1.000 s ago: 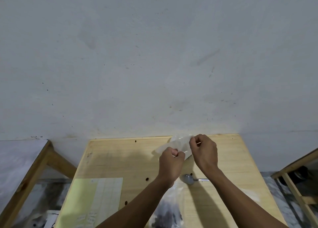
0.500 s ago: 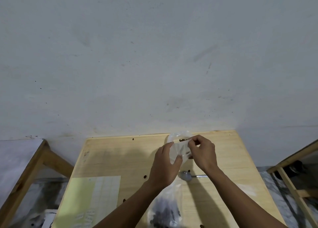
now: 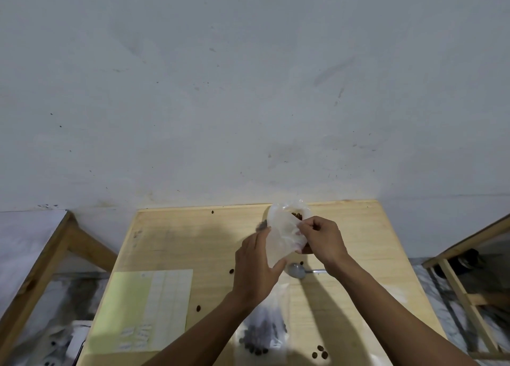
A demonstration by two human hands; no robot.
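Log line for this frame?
left hand: holds small bag | right hand: pinches small bag | beans: few inside, more loose on table | spoon: on table

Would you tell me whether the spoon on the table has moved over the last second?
No. The spoon lies just as far in from the far right corner of the table as before; only the view has shifted slightly.

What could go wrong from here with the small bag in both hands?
1. The left hand holds the small clear bag and the right hand pinches its edge above the table; if it tips, the few dark beans inside may spill, joining the loose beans scattered there.
2. The spoon lies just under the right wrist; lowering the arm might knock it.
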